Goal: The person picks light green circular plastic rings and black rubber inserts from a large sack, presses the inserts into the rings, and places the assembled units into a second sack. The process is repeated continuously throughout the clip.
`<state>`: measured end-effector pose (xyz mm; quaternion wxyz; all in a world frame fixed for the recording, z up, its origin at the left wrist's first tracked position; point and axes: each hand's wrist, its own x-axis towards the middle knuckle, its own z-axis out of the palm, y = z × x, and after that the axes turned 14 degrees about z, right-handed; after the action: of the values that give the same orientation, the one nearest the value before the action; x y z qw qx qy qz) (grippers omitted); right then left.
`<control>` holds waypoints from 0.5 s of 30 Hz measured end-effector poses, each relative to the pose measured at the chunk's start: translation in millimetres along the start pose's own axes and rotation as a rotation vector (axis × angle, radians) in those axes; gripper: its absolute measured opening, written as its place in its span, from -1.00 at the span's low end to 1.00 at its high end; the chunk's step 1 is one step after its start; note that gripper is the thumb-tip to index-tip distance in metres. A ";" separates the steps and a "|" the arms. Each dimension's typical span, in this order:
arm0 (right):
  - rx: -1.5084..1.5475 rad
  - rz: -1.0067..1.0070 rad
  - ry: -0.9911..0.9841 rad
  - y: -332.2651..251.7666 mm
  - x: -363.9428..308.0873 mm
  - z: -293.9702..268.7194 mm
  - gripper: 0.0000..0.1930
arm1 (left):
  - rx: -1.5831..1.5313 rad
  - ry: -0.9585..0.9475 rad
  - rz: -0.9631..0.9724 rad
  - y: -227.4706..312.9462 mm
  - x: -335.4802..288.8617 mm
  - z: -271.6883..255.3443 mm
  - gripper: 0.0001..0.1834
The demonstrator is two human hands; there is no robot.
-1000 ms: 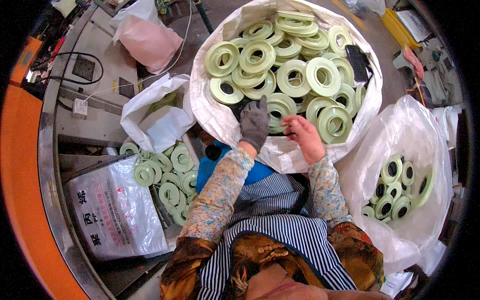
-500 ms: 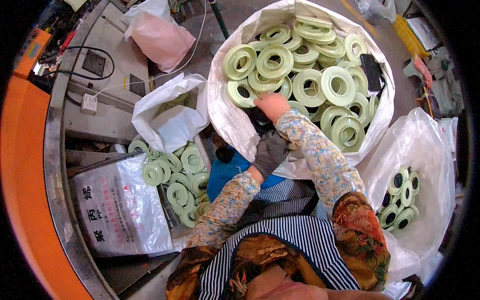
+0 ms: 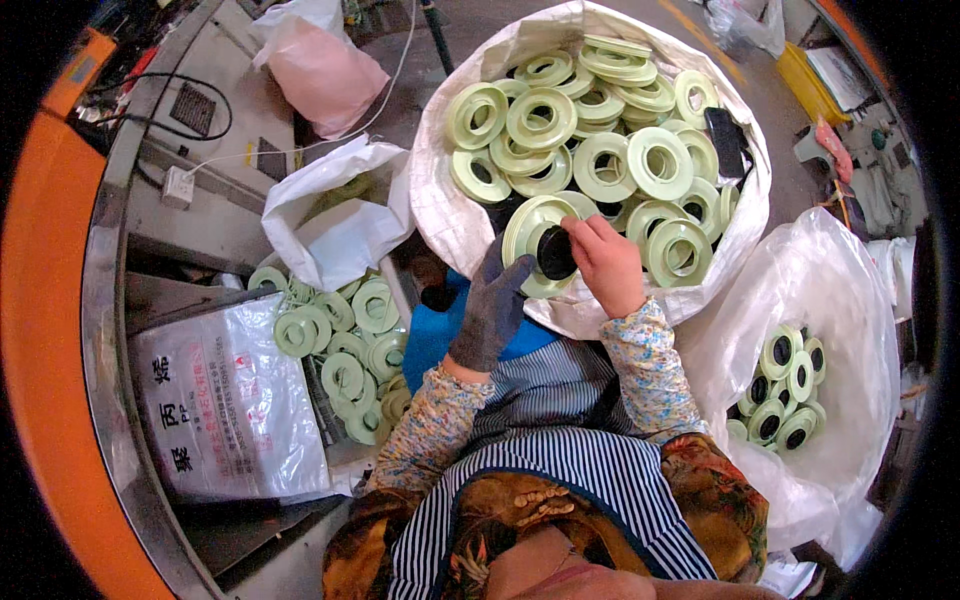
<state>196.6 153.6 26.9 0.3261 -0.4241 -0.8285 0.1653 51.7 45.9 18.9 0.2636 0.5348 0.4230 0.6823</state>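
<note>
My left hand [image 3: 488, 315], in a dark grey glove, is closed on the near-left edge of a pale green flanged plastic ring [image 3: 528, 222]. The ring is held tilted over the near side of a big white woven sack [image 3: 432, 190]. At the ring's centre hole sits a round black disc [image 3: 556, 256]. My bare right hand [image 3: 608, 268] pinches the disc's right edge; I cannot tell whether the disc is seated. Many similar rings [image 3: 660, 165] with open centres lie heaped in the sack beyond my hands.
To the right, a translucent bag [image 3: 850, 320] holds rings with black centres [image 3: 800, 375]. On the left are loose green rings [image 3: 345, 375], a printed white sack [image 3: 240, 410] and an open white bag [image 3: 340, 235]. A black phone-like object [image 3: 727, 142] rests at the big sack's right rim.
My right hand has come back from the sack's near-left part toward me. My left hand has risen with a ring, and a black disc now shows at its centre between my hands.
</note>
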 end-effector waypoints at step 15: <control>0.063 -0.058 -0.321 -43.6 -20.0 -23.4 -0.20 | 0.644 -0.248 0.405 18.7 -26.2 -32.5 -0.49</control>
<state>195.2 111.8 60.0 0.2071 -0.3578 -0.8763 0.2475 30.0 5.7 19.4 -0.0086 0.7409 0.4663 0.4833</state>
